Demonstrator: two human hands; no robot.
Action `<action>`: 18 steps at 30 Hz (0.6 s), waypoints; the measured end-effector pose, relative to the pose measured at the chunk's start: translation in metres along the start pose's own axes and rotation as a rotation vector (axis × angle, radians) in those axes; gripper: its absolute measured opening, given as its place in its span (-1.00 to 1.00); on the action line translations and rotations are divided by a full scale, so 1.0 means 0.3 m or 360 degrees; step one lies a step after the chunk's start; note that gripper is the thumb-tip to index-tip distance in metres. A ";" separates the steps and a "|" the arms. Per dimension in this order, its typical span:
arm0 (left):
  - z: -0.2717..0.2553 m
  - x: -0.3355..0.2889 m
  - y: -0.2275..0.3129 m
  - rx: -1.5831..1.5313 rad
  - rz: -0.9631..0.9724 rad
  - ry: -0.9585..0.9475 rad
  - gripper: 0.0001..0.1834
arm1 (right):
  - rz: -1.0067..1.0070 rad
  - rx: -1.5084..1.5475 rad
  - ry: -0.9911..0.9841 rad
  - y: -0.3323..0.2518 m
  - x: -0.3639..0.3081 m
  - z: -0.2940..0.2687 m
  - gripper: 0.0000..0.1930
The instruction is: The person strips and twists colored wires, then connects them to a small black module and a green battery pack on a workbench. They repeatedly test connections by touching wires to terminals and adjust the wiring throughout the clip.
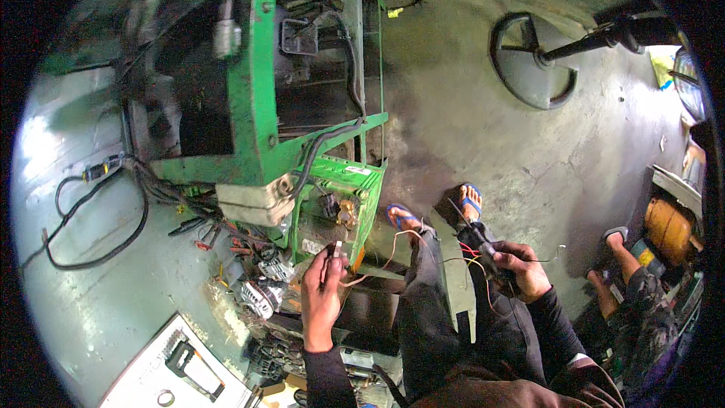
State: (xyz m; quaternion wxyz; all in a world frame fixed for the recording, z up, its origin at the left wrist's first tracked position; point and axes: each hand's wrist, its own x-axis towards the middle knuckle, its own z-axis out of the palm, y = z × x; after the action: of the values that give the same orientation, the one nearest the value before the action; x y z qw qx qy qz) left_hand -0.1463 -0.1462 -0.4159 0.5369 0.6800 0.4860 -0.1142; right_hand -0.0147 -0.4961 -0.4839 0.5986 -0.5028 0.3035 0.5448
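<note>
**Two hands, one wire at the green box**

Dark sleeves come up from the lower edge of the view, ours, with our knees between them. Our left hand [323, 291] is pinched shut around a small pale-tipped connector [337, 248], held upright just in front of the green battery box [343, 204]. An orange wire [393, 245] loops from that pinch rightward across our knee toward our right hand [521, 268], which is closed around a black tool with red leads [476, 238]; its long axis runs up and to the left, pointing back at the box. A thin bare wire [551, 255] sticks out to the right of that fist.

So the connector lies up and left of the right hand, and the left hand is plainly the nearer one, almost touching the box face. We cannot tell whether the connector is touching a terminal.

Black cables [98, 211] sprawl on the concrete floor [468, 121] beside the green frame [257, 83]. Another person's sandalled foot [615, 245] shows at right.
</note>
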 end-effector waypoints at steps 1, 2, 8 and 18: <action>-0.009 0.016 -0.008 -0.0079 -0.0023 -0.0063 -0.51 | 0.0034 0.0155 -0.0010 -0.001 -0.029 0.021 -0.67; -0.019 0.031 -0.017 -0.0134 -0.0031 -0.0099 -0.55 | -0.0023 0.0143 -0.0072 -0.009 -0.052 0.035 -0.68; -0.141 0.062 -0.104 -0.0460 0.0122 -0.0151 -0.67 | -0.0158 0.0085 -0.0109 -0.004 -0.177 0.150 -0.68; -0.388 0.464 -0.225 -0.1231 -0.0179 0.0027 -0.82 | -0.0152 0.0141 -0.0172 0.171 -0.334 0.463 -0.61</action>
State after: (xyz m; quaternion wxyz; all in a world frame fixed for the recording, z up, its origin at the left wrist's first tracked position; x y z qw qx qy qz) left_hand -0.1722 0.0235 -0.5057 0.7425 0.4006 0.5342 0.0537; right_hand -0.1116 -0.4064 -0.3633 0.6610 -0.4596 0.2701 0.5281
